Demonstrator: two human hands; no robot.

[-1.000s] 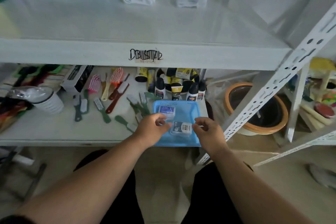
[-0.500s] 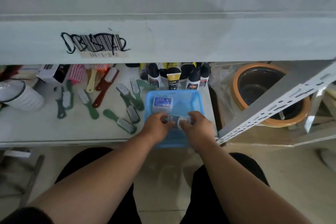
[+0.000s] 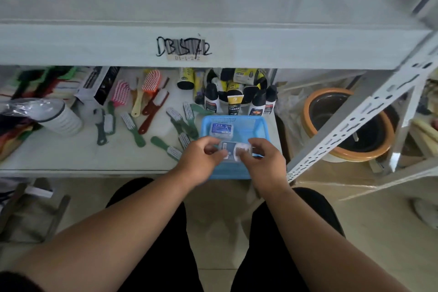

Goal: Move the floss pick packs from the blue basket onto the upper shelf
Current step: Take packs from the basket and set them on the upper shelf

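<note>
Bare forearms, dark left cuff (image 3: 14, 283), black trousers (image 3: 166, 244).

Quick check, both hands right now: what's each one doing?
Left hand: fingers curled, pinching the left end of a floss pick pack over the blue basket.
Right hand: gripping the right end of the same pack.

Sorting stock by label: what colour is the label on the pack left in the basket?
Blue, on the pack; head view.

Basket (image 3: 258, 123) on the lower shelf (image 3: 71, 156), brushes (image 3: 132, 125) to its left, bottles (image 3: 227, 97) behind, pot (image 3: 343, 149) to its right.
</note>
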